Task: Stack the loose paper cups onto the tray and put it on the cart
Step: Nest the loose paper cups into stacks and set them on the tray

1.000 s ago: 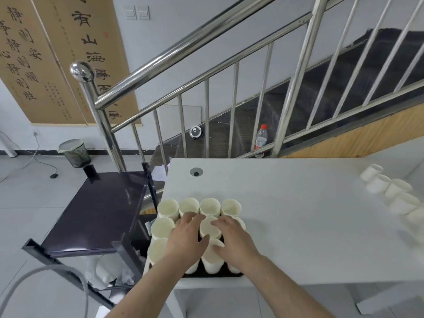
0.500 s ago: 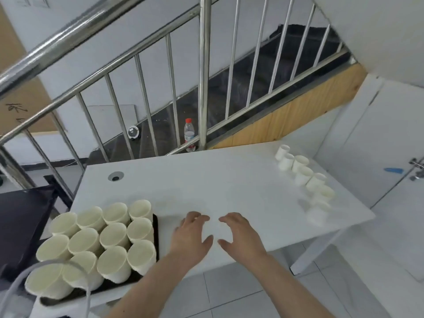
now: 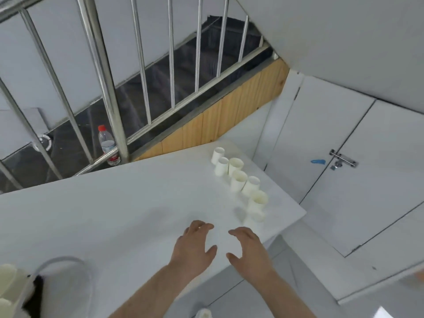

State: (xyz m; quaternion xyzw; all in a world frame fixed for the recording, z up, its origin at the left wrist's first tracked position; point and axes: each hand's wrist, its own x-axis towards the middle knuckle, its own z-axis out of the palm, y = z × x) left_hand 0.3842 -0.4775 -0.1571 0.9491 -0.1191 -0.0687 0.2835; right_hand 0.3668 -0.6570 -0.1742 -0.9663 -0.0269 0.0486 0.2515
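Note:
Several loose white paper cups stand in a row near the right end of the white table. My left hand and my right hand hover side by side over the table's near edge, fingers relaxed and holding nothing, a short way in front of the nearest cup. At the bottom left corner, a bit of the black tray shows with cups on it. The cart is out of view.
A steel stair railing rises behind the table, with a red-capped water bottle on the steps. A white door with a metal latch stands to the right. A grey cable loops at the lower left.
The view has swung right, away from the tray. Both hands left the cups on the tray and moved right across the table toward the loose cups, still holding nothing.

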